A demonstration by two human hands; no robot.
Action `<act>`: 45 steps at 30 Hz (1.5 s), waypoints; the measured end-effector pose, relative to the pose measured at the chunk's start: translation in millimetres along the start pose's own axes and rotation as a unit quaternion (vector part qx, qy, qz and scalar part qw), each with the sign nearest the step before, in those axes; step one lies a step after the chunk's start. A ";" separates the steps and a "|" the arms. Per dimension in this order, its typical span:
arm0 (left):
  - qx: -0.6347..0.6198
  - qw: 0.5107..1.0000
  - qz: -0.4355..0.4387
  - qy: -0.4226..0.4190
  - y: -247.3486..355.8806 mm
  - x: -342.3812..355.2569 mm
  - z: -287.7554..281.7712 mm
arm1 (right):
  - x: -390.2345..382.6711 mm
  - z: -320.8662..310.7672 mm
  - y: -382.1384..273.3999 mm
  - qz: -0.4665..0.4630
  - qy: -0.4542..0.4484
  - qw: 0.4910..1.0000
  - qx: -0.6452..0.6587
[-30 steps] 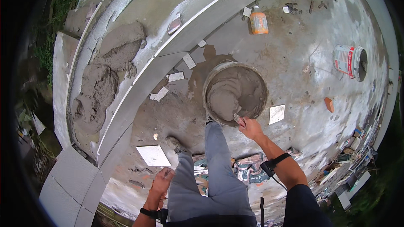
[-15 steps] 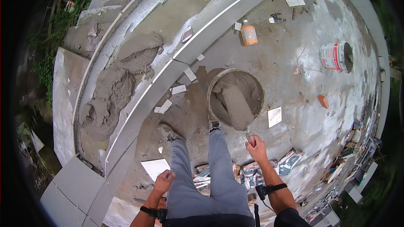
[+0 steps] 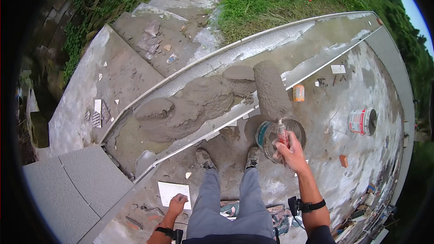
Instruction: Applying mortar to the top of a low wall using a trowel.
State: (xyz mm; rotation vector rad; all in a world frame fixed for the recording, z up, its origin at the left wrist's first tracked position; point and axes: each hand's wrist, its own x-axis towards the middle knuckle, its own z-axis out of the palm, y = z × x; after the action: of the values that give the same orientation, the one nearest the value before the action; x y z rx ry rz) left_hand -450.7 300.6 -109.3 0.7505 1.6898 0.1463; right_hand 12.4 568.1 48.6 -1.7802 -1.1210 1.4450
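Observation:
My right hand (image 3: 293, 150) is wrapped round the red handle of a trowel (image 3: 282, 132). Thick grey mortar (image 3: 271, 86) covers its long blade, which reaches past the bucket to the ledge. Directly under that hand, partly hidden, stands a round mortar bucket (image 3: 301, 141) with a blue-green side. A lumpy mortar heap (image 3: 185, 108) lies along the trough-like ledge (image 3: 312, 47), its far end beside the loaded blade. My left hand (image 3: 179, 201) hangs low with its fingers curled in and nothing visible in them, above a white tile (image 3: 171, 191) on the ground.
A white-and-red bucket (image 3: 360, 122) stands to the right, with a brick piece (image 3: 343, 161) below it. An orange-labelled jug (image 3: 298, 93) sits beside the ledge. Grey slabs (image 3: 68, 185) lie at left; debris (image 3: 361, 212) lines the lower right. Grass (image 3: 271, 9) grows beyond the ledge.
My right hand has lifted the mortar-loaded trowel from the bucket and carried it forward to the ledge. The view has turned toward the ledge. My left hand stays low and curled.

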 end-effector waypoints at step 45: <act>0.271 0.886 -0.251 -0.280 93.5 37.0 162.8 | -21.2 -92.0 415.9 0.217 0.125 0.960 -0.122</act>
State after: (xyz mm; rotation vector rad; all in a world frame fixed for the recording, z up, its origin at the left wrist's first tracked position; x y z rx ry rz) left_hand -267.2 345.9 -139.6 0.6417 1.3009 -0.8653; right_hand 202.6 357.0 -269.5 -2.4244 -0.8368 1.3020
